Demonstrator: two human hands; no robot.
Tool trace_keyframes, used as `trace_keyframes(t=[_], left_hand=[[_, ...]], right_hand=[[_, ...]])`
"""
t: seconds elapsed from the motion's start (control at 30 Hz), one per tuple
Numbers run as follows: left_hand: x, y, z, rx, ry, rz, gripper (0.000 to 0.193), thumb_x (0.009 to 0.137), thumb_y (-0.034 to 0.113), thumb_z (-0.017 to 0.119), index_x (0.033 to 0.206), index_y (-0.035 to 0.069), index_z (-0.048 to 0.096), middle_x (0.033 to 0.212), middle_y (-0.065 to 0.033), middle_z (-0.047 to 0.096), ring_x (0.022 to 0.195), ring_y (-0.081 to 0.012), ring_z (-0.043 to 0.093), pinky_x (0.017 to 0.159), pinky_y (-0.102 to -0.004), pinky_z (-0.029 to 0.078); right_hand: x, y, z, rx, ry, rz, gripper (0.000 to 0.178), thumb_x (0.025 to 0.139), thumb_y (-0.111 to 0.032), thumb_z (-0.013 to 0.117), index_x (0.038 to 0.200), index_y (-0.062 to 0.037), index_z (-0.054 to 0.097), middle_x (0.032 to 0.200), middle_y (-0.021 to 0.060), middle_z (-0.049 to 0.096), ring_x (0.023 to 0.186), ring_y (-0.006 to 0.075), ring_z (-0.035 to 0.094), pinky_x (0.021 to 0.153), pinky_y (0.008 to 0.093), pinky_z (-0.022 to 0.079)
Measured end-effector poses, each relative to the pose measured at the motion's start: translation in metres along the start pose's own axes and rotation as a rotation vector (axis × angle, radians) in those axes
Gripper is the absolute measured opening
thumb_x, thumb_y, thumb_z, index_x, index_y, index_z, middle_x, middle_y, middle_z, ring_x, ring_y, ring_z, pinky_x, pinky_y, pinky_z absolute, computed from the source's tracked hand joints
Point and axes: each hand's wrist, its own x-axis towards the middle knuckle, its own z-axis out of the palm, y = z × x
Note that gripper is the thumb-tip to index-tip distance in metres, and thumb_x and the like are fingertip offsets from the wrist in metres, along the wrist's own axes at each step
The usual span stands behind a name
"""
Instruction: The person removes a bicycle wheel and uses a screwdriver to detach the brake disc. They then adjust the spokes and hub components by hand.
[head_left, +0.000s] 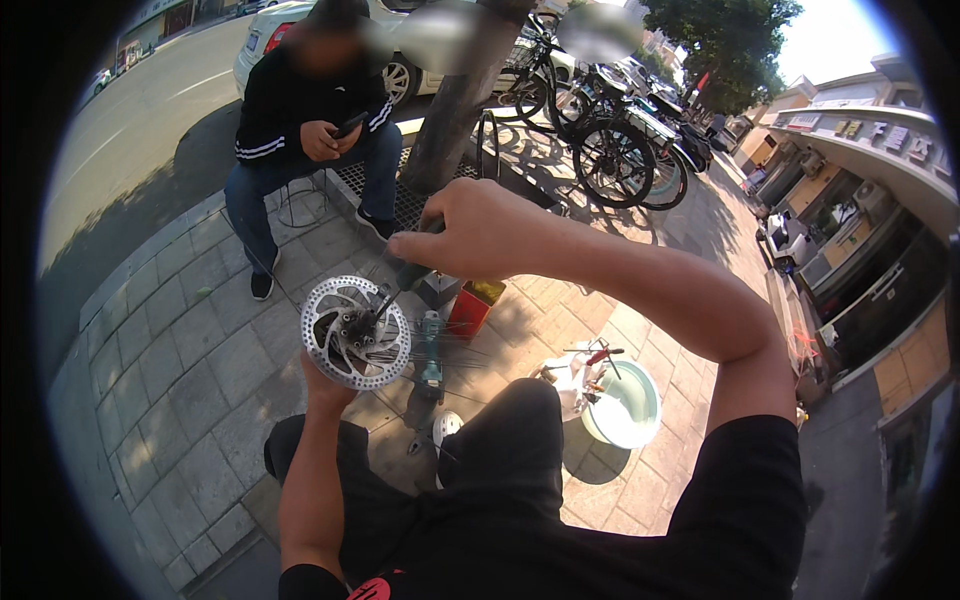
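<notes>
A silver disc brake rotor [400, 345] with a perforated rim is held up in front of me, fixed to a hub [357, 325] at its middle. My left hand [326, 385] is closed under the rotor and is mostly hidden behind it. My right hand [470, 235] is wrapped round a dark-handled screwdriver-like tool [408, 276]. Its shaft slants down to the hub's face, beside the rotor's centre; whether its tip sits in a bolt is too small to tell. Thin spokes seem to stick out around the hub.
A teal power tool [431, 352] lies on the paving by a red box [474, 308]. To the right, a pale green basin [642, 418] stands beside tools with red handles [603, 356]. Ahead sits a person [300, 120] holding a phone, near a tree trunk [460, 105] and parked bicycles [612, 160].
</notes>
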Motion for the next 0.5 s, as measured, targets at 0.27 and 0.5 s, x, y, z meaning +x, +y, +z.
trace_keyframes(t=[0.27, 0.5], left_hand=[[0.0, -0.01, 0.005, -0.166, -0.093, 0.0, 0.064, 0.084, 0.02, 0.083, 0.138, 0.002, 0.055, 0.136, -0.0141, 0.063, 0.119, -0.0256, 0.065, 0.101, -0.0399, 0.053], [0.005, 0.003, 0.01, -0.307, -0.025, -0.142, 0.066, 0.072, 0.015, 0.093, 0.13, 0.004, 0.064, 0.126, -0.0115, 0.072, 0.114, -0.0208, 0.071, 0.099, -0.0357, 0.056]], right_hand=[[-0.001, 0.024, -0.02, -0.233, -0.074, -0.711, 0.033, 0.092, -0.032, 0.073, 0.11, -0.0049, 0.073, 0.093, 0.0161, 0.066, 0.089, 0.0315, 0.07, 0.082, 0.0447, 0.054], [0.025, -0.001, 0.053, 0.857, 0.426, -0.369, 0.034, 0.1, -0.035, 0.072, 0.105, -0.0019, 0.072, 0.078, 0.0025, 0.062, 0.069, 0.0135, 0.063, 0.063, 0.031, 0.051]])
